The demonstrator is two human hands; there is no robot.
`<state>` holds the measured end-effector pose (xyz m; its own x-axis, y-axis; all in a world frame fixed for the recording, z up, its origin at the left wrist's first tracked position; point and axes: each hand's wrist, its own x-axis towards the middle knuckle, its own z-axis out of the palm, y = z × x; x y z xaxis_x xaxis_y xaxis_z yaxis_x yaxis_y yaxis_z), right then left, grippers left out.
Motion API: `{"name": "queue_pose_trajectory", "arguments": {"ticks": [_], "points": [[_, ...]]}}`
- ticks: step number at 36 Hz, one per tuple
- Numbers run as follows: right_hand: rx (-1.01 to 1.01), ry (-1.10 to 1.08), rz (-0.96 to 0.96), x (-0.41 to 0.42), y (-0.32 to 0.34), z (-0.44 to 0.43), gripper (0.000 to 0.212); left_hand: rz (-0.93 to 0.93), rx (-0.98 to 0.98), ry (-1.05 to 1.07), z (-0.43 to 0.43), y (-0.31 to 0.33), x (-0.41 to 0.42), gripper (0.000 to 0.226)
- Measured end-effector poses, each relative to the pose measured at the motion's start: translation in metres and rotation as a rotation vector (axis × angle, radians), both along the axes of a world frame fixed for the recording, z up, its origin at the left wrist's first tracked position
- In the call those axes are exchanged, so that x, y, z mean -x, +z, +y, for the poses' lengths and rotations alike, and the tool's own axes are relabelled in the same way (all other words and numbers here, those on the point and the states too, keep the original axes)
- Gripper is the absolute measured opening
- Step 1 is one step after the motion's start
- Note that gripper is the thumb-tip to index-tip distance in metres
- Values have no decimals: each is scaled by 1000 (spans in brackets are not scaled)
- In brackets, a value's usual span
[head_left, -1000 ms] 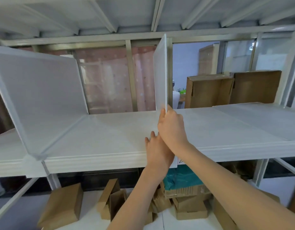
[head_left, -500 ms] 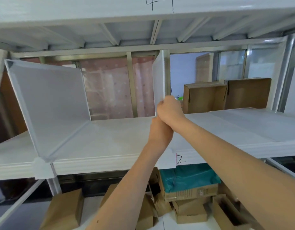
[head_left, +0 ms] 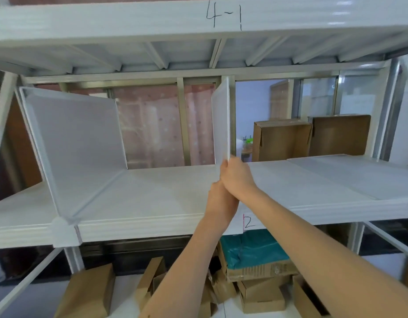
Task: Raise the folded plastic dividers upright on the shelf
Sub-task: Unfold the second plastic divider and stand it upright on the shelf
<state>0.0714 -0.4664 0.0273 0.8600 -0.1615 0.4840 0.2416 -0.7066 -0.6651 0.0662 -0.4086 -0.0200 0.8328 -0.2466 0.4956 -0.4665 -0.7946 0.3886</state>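
Note:
A white translucent plastic divider stands upright at the middle of the white shelf, seen almost edge-on. My right hand grips its lower front edge. My left hand lies just below and partly under the right one, pressed against the divider's base; its fingers are hidden. A second divider stands upright at the left, reaching up toward the shelf above. At the right another panel lies flat on the shelf.
The upper shelf beam carries the mark "4~1" right overhead. Brown cartons stand behind the shelf at the right. Below the shelf are several cardboard boxes and one with a teal cover.
Both hands have moved up the divider's front edge and deeper onto the shelf. My view has tilted up, so the upper beam now shows. The divider stays upright.

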Motion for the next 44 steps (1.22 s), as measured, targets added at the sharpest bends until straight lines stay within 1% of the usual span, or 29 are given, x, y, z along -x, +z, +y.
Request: {"name": "queue_pose_trajectory", "arguments": {"ticks": [2,3,6,7,9,11,14,17,22,29,39,44], "points": [[-47,35,80,6,-24,-1,28,9,-183,83,1,-14,8,22],[-66,52,113,9,-35,-1,29,-7,-215,105,2,-22,10,21],[-102,62,124,15,-50,-4,29,-83,-237,136,3,-36,13,28],[-91,62,119,15,-51,-5,27,-77,-221,146,4,-39,13,31],[-39,58,124,19,-52,-3,27,-67,-258,175,7,-43,17,38],[-17,57,130,21,-56,-2,27,-68,-239,176,10,-46,23,35],[-52,63,137,27,-58,0,26,-98,-193,148,14,-44,31,23],[-55,51,145,31,-58,1,26,-119,-190,131,16,-43,35,19],[-20,30,146,32,-59,1,32,-133,-181,109,18,-42,38,21],[-9,48,139,30,-58,-3,29,-172,-176,114,17,-45,37,21],[3,72,131,30,-60,-6,31,-222,-196,127,16,-50,33,20],[17,57,125,30,-66,-4,34,-246,-235,141,16,-56,30,25]]}}
